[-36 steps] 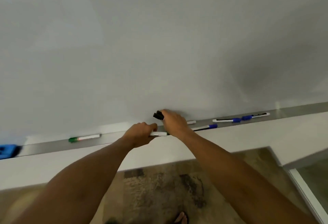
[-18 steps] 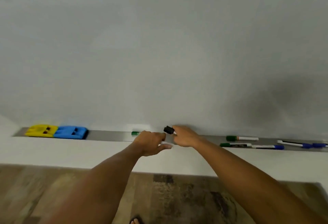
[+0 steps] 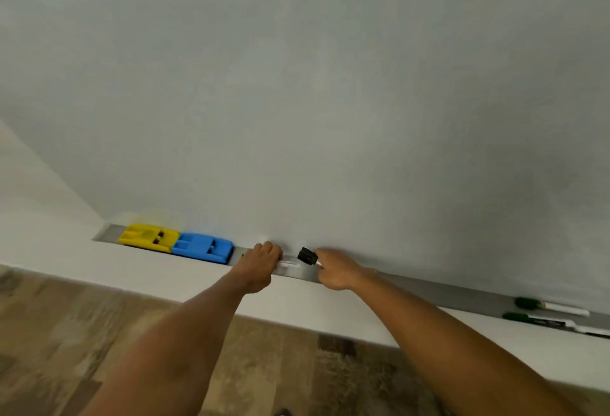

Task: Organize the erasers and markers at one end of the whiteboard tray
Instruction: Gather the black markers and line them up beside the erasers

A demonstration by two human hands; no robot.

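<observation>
The left hand point(image 3: 260, 262) was clenched on a white marker point(image 3: 290, 263), the right hand point(image 3: 336, 272) on a black-capped marker point(image 3: 307, 256), probably; both sat just right of the blue eraser point(image 3: 203, 246). Light, stiff, slick barrels suited a mid-barrel pinch.

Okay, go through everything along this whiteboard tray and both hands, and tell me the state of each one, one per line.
Yellow plastic eraser: flat at the tray's left end.
Blue plastic eraser: flat, touching the yellow one.
Left hand: closed on a white marker barrel.
Right hand: closed on a black-capped marker.
Two green-capped markers: lying loose on the metal tray, far right, not yet moved.
</observation>
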